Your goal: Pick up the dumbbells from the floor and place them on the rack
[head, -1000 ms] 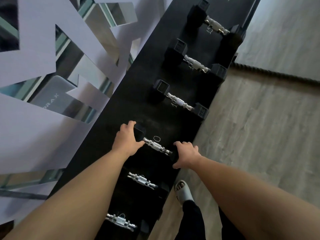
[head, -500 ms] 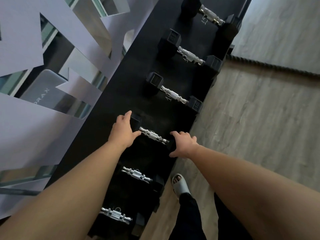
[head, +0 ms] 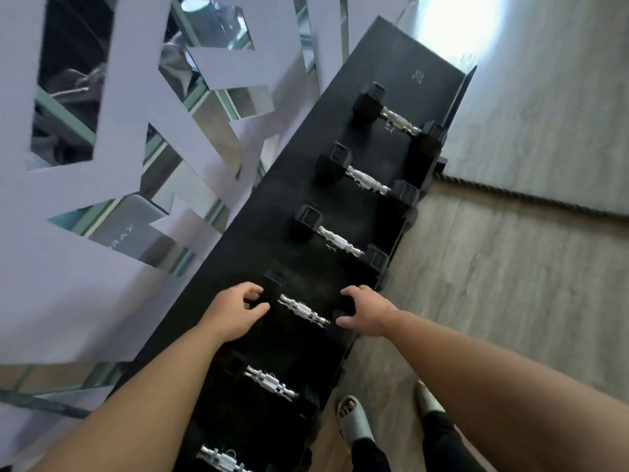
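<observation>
Lower frame: two dumbbells already on the rack (head: 326,206), chrome handles at (head: 270,383) and (head: 221,459).

Mid frame: the dumbbell in hand (head: 303,310) sits on the rack, handle running diagonally. Left hand (head: 235,310) has its grip curled round the far-left head, fingers wrapped, thumb under. Right hand (head: 366,313) is cupped over the near-right head; grip looks loose, fingers half open, touching but not clamped as far as I can tell.

Handling, my read: rigid, dense, small heads so probably light for its type. Rubber-looking hex heads give good friction and flats that stop it rolling. Chrome handle looks knurled, so it's the best single-hand hold, centred for balance. Holding by the heads suits nudging it square, not lifting.

Upper frame: three more dumbbells, at (head: 340,236), (head: 367,178) and (head: 396,119), larger heads toward the top. Chalk numbers between slots. Rack end at upper right is bare.

Wooden floor (head: 493,284) at right, no dumbbells visible on it.
</observation>
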